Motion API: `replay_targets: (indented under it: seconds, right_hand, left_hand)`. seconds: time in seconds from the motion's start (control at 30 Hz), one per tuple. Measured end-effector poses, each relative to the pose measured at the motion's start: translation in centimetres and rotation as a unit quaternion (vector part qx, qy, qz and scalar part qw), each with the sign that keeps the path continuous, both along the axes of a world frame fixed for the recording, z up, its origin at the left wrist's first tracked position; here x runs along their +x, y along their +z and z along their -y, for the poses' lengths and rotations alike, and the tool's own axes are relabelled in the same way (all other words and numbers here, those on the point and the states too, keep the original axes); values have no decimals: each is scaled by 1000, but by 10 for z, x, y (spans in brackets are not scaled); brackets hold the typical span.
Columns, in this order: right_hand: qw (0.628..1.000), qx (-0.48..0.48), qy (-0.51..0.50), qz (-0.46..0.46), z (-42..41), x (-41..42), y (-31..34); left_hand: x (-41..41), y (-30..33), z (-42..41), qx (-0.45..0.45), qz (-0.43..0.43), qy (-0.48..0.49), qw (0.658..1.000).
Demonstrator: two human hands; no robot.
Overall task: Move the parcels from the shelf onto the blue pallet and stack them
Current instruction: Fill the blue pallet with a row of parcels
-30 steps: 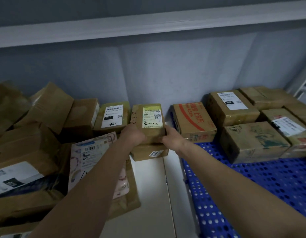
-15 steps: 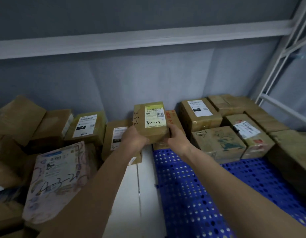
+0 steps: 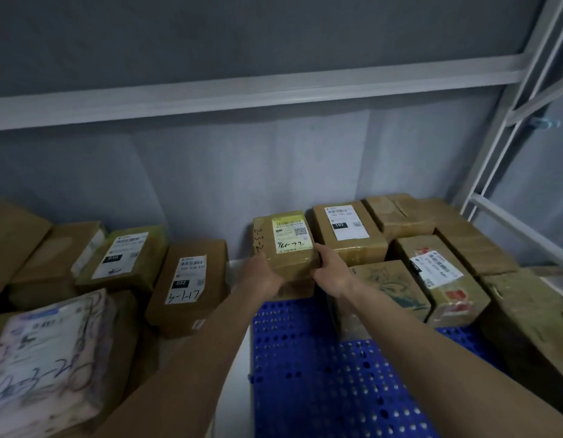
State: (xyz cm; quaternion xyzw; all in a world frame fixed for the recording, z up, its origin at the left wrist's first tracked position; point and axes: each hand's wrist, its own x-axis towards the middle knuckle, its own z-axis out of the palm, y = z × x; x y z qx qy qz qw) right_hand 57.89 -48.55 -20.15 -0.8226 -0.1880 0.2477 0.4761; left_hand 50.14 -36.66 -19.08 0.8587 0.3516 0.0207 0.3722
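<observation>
**At the pallet's back-left corner: small parcel held in both hands**

At the back-left corner of the blue pallet [image 3: 321,374], both hands are holding a small brown parcel [image 3: 285,245] with a yellow-topped label. The left hand [image 3: 264,275] is gripping its left near corner, fingers curled under and hidden. The right hand [image 3: 332,270] is clamping its right side, thumb lying along the top edge. The parcel is sitting over another carton [image 3: 297,289]; contact cannot be confirmed. Just beside it on the right, a box labelled 102 [image 3: 348,232] is standing on the pallet. On the white shelf [image 3: 232,390] to the left, a box marked 3-1-17 [image 3: 188,282] is lying.
</observation>
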Motion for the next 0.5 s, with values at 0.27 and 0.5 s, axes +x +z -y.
replay_targets:
  seconds: [0.27, 0.5]
  right_hand:
    - [996, -63, 55, 35, -19, 29, -23]
    - [985, -124, 84, 84, -23, 31, -32]
  left_hand:
    - [32, -25, -17, 93, -39, 5, 995]
    - [35, -33, -16, 62, -50, 8, 997]
